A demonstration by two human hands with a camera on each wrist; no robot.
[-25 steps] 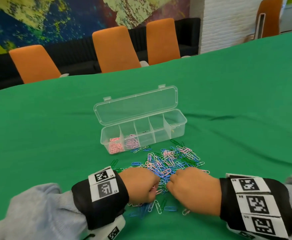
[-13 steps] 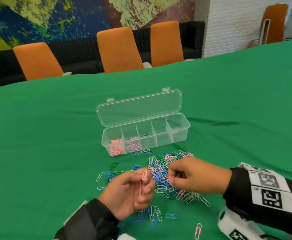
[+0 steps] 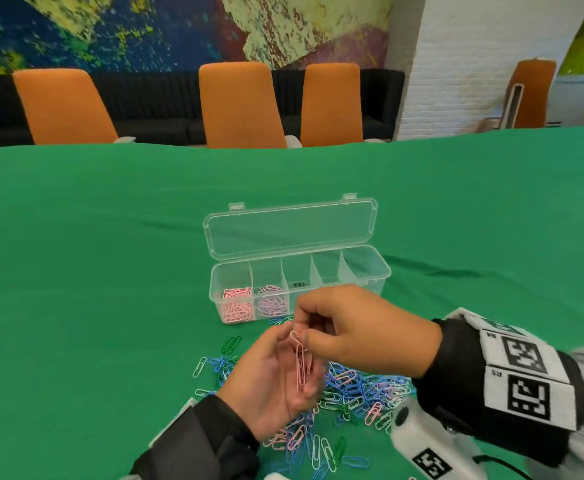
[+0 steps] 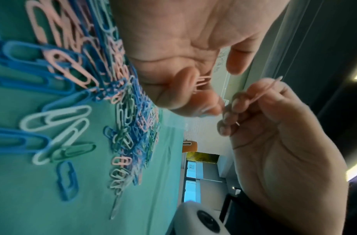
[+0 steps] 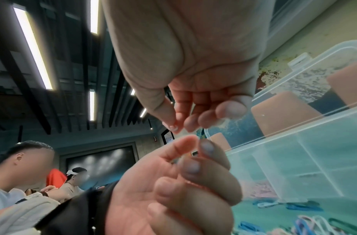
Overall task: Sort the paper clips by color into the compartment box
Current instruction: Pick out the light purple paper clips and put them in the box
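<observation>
**Pink clips gathered between both hands, below the open box**

Head view, centre frame: the left hand [image 3: 270, 386] is palm-up, fingers curled loosely round a small bundle of pink paper clips [image 3: 301, 363] standing roughly upright against the palm. The right hand [image 3: 363, 330] comes in from the right side of the frame, thumb and forefinger pressed together on the top end of that bundle; other fingers curled. Both hands are raised above the worktop [image 3: 93, 271], which carries a green cloth.

Left wrist view: the right hand also holds a few pink clips tucked under its curled fingers [image 4: 185, 79]; the left fingertips [image 4: 240, 98] pinch a thin pink wire edge-on.

Right wrist view: the two hands' fingertips are nearly touching; clips are hard to make out here.

Loose pile of clips [image 3: 363, 386] sits on the cloth at lower centre, under and to the right of the hands: blue, pink, green and white mixed, some scattered toward the bottom edge.

Compartment box [image 3: 301, 275], clear plastic, stands just above the hands in frame, lid tipped back open. Five compartments in a row. The far-left one holds pink clips [image 3: 237, 304]; the next holds paler pink clips [image 3: 271, 301]. The other three show no clips.

Upper frame: orange chairs [image 3: 242, 105] behind the worktop, a painted wall above them.
</observation>
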